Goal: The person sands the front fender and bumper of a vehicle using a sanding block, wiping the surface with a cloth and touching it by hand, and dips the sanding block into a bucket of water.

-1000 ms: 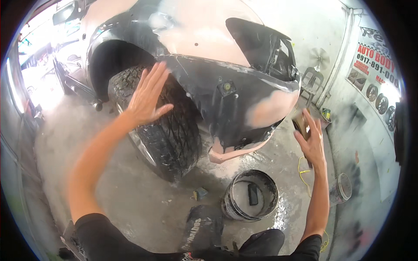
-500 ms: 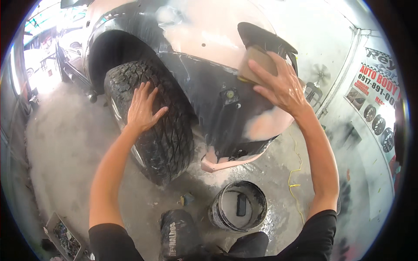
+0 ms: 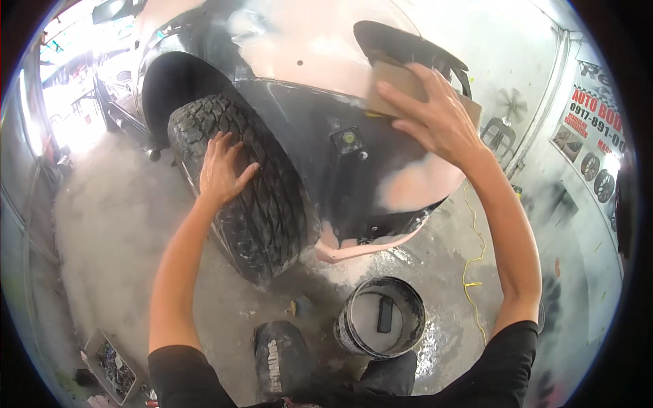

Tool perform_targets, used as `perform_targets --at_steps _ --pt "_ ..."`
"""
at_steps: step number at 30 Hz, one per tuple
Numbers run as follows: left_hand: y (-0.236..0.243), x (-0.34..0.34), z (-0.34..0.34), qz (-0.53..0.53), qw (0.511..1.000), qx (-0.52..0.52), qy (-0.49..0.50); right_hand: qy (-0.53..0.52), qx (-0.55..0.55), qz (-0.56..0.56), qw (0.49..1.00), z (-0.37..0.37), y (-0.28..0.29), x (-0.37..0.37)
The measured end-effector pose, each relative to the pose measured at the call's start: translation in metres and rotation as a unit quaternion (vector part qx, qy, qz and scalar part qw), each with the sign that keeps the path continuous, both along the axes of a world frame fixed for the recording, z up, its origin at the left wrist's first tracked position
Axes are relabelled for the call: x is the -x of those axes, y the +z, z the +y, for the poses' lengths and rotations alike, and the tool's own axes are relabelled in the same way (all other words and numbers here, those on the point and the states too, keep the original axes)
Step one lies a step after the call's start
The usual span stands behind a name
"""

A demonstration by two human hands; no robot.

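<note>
My right hand grips a flat brown sanding block, with some yellow at its lower edge. The block is against the dark and pinkish body panel of a vehicle, just below a dark, empty-looking lamp opening. My left hand lies on the chunky tread of a black tire, fingers slightly bent and thumb out to the side. Between the hands, a small square fitting sits in the dark part of the panel.
A dark bucket of cloudy liquid, with a black block in it, stands on the wet floor by my feet. A yellow cord runs along the right. A tray of small bits sits lower left. A fan stands behind.
My right hand and the sanding block have shifted slightly left along the panel. My left hand stays on the tire, its fingers a little more bent. The whole view has turned slightly.
</note>
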State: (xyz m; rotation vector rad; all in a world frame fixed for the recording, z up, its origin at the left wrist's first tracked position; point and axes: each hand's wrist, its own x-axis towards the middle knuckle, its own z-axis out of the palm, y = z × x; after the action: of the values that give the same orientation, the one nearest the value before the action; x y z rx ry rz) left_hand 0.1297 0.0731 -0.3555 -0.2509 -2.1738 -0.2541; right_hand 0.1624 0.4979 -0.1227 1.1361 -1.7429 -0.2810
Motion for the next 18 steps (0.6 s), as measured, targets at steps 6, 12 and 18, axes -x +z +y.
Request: perform_targets --at_steps 6,12,18 --pt "0.004 0.005 0.011 -0.002 1.0 0.002 -0.001 0.065 0.031 0.027 0.997 -0.073 0.029 0.025" --pt "-0.001 -0.006 0.0 -0.008 1.0 0.011 0.01 0.018 0.029 0.001 0.999 -0.019 0.006 0.009" --pt "0.005 -0.003 0.01 -0.016 1.0 0.003 0.004 -0.035 0.038 -0.006 0.999 -0.076 0.038 0.018"
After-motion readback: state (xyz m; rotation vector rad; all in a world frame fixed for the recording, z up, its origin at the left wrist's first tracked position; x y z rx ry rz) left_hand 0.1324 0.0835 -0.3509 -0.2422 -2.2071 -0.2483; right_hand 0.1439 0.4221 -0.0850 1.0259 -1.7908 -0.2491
